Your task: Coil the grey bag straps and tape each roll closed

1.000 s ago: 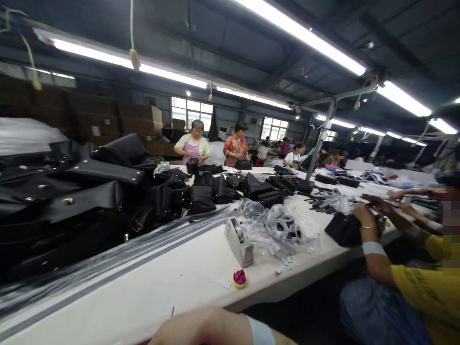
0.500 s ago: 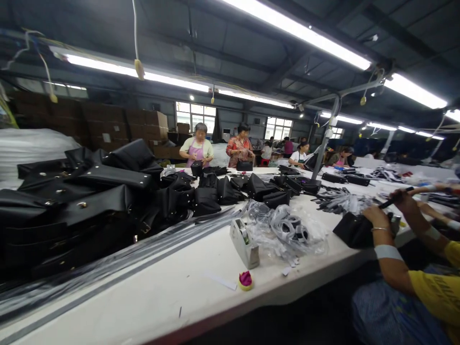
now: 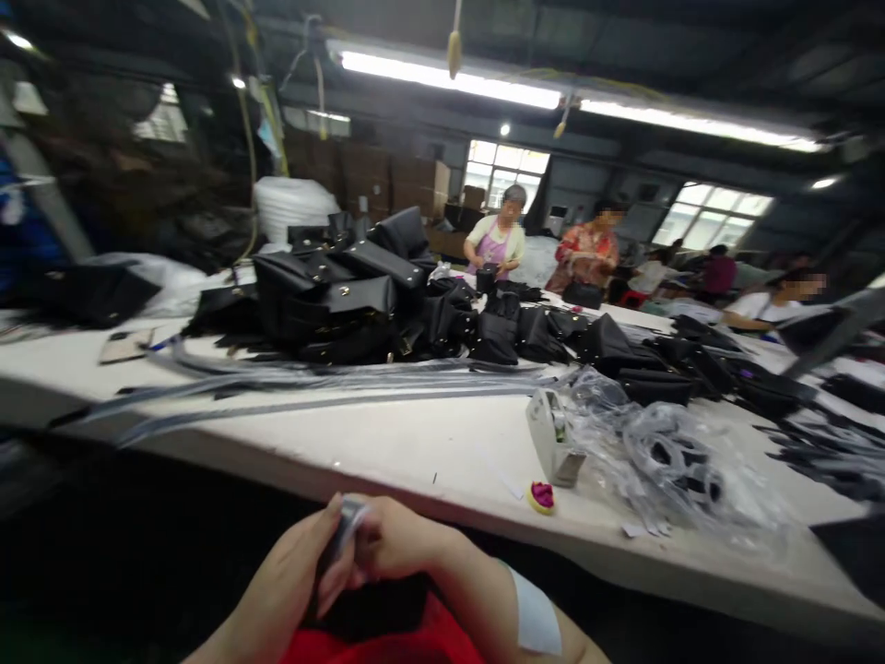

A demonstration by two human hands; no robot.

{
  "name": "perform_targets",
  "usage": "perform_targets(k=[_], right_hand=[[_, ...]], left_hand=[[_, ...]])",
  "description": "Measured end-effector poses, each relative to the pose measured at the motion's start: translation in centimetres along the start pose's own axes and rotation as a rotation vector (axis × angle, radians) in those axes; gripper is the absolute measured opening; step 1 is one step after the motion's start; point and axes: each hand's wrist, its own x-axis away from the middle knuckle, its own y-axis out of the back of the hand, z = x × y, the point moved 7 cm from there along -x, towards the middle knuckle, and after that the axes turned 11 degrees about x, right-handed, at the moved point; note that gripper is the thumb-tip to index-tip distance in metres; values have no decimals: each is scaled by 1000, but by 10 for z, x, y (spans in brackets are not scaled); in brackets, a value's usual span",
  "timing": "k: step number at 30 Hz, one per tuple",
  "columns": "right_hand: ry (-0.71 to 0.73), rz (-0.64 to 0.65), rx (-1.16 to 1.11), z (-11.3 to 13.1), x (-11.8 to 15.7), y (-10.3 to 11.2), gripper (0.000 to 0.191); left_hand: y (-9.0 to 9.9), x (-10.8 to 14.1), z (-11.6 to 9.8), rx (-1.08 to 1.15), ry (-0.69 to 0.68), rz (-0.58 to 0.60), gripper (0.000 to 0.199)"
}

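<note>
Low in the view, in front of the table edge, my left hand (image 3: 297, 563) and my right hand (image 3: 394, 539) are close together. Both have their fingers closed on a small grey, shiny strip (image 3: 348, 521) between them. A dark item (image 3: 380, 604) lies beneath the hands, over red clothing; its shape cannot be made out. On the white table (image 3: 415, 447) beyond stand a grey tape dispenser (image 3: 555, 438) and a small yellow-rimmed holder (image 3: 541, 497) with magenta stuff in it.
Black bags (image 3: 332, 304) are heaped across the table. Long plastic-wrapped strips (image 3: 332, 380) lie before them. Crumpled clear plastic (image 3: 664, 452) with wrapped straps is at the right. A phone-like object (image 3: 124, 347) rests at the left. Several people work beyond the table.
The view has swung to the left and both my hands have come into sight with the grey strip. The neighbour's yellow sleeve and arms at the right have left the view.
</note>
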Motion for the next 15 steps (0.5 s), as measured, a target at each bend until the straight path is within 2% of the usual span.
perform_targets(k=[1,2,4,6,7,9,11,13,15], right_hand=[[-49,39,-64,-1,-1,-16,26],[-89,87,-139,1,1,-31,22],[-107,226,-330,11,9,-55,28],[-90,338,-511,25,22,-61,36],[-97,328,-578,28,26,-54,39],[-128,191,-636,23,28,-24,41],[-174,33,-570,7,23,9,39],[-224,-146,-352,-10,16,38,30],[-227,-313,-81,-16,11,59,20]], left_hand=[[2,-4,-11,127,-93,-47,50],[9,-6,-24,205,-222,-115,48],[31,-7,-45,206,-499,-268,41],[51,-5,-52,54,-668,-358,33],[56,-6,-50,-36,-688,-347,29],[57,-11,-37,-191,-633,-227,27],[48,-13,-22,-324,-539,-88,22],[37,-13,-13,-408,-432,-23,20],[30,-14,-4,-380,-247,4,36]])
